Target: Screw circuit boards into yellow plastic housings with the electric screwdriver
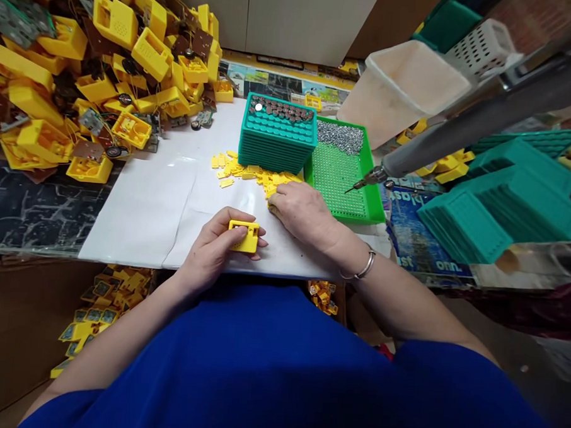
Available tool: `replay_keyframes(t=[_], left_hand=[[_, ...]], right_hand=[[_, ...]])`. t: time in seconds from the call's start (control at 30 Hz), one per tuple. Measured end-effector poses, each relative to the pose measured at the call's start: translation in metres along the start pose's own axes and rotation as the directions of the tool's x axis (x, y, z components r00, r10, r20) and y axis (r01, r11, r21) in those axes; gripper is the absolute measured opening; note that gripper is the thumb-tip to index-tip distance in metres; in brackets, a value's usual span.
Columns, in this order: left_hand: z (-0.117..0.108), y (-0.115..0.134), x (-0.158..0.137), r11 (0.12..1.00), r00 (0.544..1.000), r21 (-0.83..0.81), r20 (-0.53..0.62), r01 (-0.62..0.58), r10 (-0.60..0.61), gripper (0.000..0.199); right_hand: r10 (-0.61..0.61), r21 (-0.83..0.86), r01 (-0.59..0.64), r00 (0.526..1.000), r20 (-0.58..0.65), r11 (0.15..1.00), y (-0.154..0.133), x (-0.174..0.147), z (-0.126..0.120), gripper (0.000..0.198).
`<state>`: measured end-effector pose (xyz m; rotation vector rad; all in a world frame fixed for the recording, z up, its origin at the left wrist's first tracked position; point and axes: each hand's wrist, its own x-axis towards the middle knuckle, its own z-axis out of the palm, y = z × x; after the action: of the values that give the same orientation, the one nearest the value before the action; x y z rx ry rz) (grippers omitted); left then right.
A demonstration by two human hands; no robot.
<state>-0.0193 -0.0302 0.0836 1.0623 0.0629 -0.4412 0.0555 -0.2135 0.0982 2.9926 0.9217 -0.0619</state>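
Note:
My left hand [213,245] grips a small yellow plastic housing [250,240] near the front edge of the table, thumb across its face and fingers behind it. A cut-out shows along the housing's upper side. To the right, my right hand [302,213] reaches into a scatter of small flat yellow plastic pieces [249,173]. Its fingers are curled downward at the near side of that pile, and what lies between the fingertips is hidden. Just behind the pieces stands a stack of teal trays [276,144], the top one partly filled with dark round parts [283,108].
A green tray [378,205] with metal screws [340,135] sits right of the stack. Over it hangs a powered screwdriver [377,175], tip down. Yellow housings with wires and circuit boards [114,23] are heaped left. A translucent bin [400,80] and more teal trays [474,228] stand right.

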Motion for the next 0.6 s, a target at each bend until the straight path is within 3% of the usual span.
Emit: replay_keyframes(t=[0.07,0.13,0.23,0.3,0.33,0.47,0.6], left_hand=[[0.002,0.001,0.001,0.999,1.0,-0.03,-0.01,0.011,-0.012,0.018],[0.004,0.002,0.002,0.998,1.0,-0.055,-0.025,0.014,-0.015,0.019],[0.007,0.002,0.004,0.998,0.999,-0.07,-0.045,0.0,-0.003,0.022],[0.009,0.002,0.005,0.997,0.999,-0.073,-0.046,-0.007,0.004,0.022],[0.011,0.002,0.005,0.997,0.999,-0.074,-0.044,-0.011,0.008,0.022],[0.015,0.001,0.007,0.998,0.999,-0.055,-0.033,-0.024,0.023,0.02],[0.014,0.001,0.01,0.997,0.997,-0.035,0.039,0.064,-0.063,0.019]], right_hand=[[0.007,0.066,-0.002,0.997,-0.072,0.998,0.0,-0.001,-0.002,0.018],[0.047,0.283,-0.001,0.987,-0.155,0.959,0.0,-0.008,-0.006,0.014],[0.088,0.711,0.078,0.977,-0.194,0.699,-0.004,-0.025,-0.011,0.01],[0.072,0.815,0.149,0.971,-0.227,0.559,-0.009,-0.036,-0.011,0.009],[0.064,0.817,0.183,0.964,-0.258,0.546,-0.011,-0.041,-0.009,0.008],[0.009,0.71,0.32,0.909,-0.417,0.627,-0.013,-0.05,0.004,0.011],[-0.183,0.358,0.462,0.783,-0.595,0.812,-0.006,-0.05,0.016,0.022]])
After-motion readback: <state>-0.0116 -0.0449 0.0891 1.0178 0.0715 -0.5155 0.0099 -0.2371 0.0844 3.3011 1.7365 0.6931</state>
